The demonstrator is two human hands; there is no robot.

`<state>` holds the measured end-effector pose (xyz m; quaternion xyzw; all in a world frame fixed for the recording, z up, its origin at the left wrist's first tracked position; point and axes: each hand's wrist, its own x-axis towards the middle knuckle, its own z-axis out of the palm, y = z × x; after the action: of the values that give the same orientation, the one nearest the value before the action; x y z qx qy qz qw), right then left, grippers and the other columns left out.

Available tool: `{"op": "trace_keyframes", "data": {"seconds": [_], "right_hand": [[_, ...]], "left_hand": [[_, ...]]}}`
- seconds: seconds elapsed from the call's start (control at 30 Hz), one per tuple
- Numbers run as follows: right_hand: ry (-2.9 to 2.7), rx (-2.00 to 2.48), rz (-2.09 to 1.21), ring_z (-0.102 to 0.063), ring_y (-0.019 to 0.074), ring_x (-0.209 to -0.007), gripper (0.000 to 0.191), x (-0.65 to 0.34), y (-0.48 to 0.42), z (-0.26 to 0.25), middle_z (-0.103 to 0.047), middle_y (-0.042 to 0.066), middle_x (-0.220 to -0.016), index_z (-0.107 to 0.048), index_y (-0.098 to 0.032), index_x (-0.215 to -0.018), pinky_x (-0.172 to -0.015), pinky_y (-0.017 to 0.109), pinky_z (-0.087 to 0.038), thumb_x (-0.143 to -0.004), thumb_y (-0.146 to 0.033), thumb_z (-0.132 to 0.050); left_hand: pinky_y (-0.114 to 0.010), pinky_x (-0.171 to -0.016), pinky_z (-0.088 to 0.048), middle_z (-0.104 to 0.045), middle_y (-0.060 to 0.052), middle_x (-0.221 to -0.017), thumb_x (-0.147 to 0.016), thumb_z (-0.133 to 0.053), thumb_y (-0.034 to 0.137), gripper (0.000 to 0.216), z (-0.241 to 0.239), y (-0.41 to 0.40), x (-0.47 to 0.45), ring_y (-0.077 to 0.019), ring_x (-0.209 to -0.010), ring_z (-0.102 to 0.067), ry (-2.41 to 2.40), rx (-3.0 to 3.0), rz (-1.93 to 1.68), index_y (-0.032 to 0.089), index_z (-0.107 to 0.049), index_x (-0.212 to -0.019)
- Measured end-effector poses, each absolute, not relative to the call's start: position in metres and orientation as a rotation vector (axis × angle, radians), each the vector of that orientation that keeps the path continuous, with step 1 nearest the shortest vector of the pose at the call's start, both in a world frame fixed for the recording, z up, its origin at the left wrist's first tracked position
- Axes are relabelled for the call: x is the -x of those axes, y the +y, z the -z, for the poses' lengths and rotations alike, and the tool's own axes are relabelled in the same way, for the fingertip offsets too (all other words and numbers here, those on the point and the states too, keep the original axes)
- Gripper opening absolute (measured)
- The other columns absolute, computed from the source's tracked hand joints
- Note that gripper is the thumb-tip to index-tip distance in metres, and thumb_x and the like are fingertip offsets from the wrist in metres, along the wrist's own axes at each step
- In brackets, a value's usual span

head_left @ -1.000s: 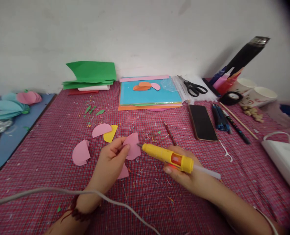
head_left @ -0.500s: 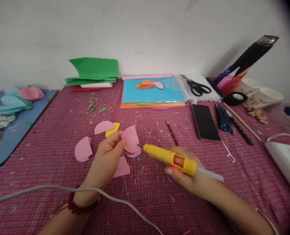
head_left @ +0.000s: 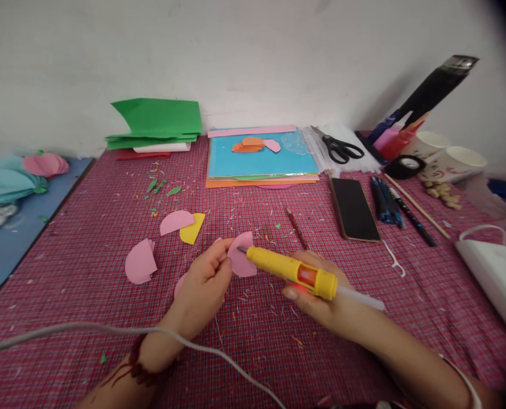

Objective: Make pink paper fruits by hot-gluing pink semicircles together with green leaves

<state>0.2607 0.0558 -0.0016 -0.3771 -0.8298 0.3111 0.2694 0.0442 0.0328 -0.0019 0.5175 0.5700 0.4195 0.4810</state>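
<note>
Pinched between the thumb and fingers of my left hand (head_left: 206, 281) is a folded pink paper piece (head_left: 245, 262). My right hand (head_left: 327, 301) is wrapped round a yellow hot glue gun (head_left: 287, 268), with a clear glue stick (head_left: 361, 296) poking out of its back end. The gun's dark nozzle overlaps the pink piece in view; I cannot tell whether it touches. Left of my left hand lies a stack of pink half-circles (head_left: 140, 261). Beyond it, a single pink half-circle (head_left: 177, 222) rests against a yellow paper piece (head_left: 192, 228).
A pale cable (head_left: 108, 327) crosses in front, over my left forearm. Coloured paper sheets (head_left: 261, 165), black scissors (head_left: 342, 150), a phone (head_left: 355, 210), pens (head_left: 385, 199) and paper cups (head_left: 460, 163) stand around the back and right. Paper flowers (head_left: 12, 182) lie on a blue board at left.
My left hand has moved right and slightly down with the pink paper, which has turned. The nozzle is now over the paper rather than at its edge. The whole view has shifted a little.
</note>
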Motion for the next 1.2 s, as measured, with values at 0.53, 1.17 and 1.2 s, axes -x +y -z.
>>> {"op": "trace_keyframes", "data": {"seconds": [0.53,1.17,1.2], "right_hand": [[-2.265,1.000,-0.894,-0.052,0.0180,-0.067,0.021,-0.2616,0.0585,0.0014,-0.057,0.003,-0.074,-0.052,-0.021,-0.078,-0.060,0.033,-0.039,-0.088,-0.040,-0.054],[-2.224,1.021,-0.872,-0.051,0.0162,-0.064,0.026,-0.2668,0.0622,-0.0046,-0.056,0.001,-0.072,-0.049,-0.021,-0.078,-0.059,0.032,-0.039,-0.090,-0.044,-0.052],[-2.265,1.007,-0.903,-0.051,0.0162,-0.064,0.026,-0.2666,0.0621,-0.0057,-0.057,0.001,-0.072,-0.050,-0.021,-0.078,-0.060,0.032,-0.039,-0.089,-0.044,-0.052]], "left_hand": [[-0.030,-0.081,-0.046,-0.067,-0.003,-0.101,-0.089,-0.044,0.019,0.031,0.0033,0.0337,-0.0435,-0.0172,-0.088,-0.060,1.364,-1.360,-0.985,0.023,-0.062,-0.115],[-0.029,-0.079,-0.047,-0.067,-0.001,-0.096,-0.091,-0.049,0.027,0.028,0.0046,0.0332,-0.0382,-0.0143,-0.083,-0.059,1.311,-1.173,-0.998,0.025,-0.061,-0.117],[-0.028,-0.078,-0.047,-0.067,-0.001,-0.097,-0.091,-0.049,0.026,0.027,0.0040,0.0334,-0.0378,-0.0139,-0.082,-0.059,1.299,-1.179,-1.008,0.024,-0.062,-0.115]]}}
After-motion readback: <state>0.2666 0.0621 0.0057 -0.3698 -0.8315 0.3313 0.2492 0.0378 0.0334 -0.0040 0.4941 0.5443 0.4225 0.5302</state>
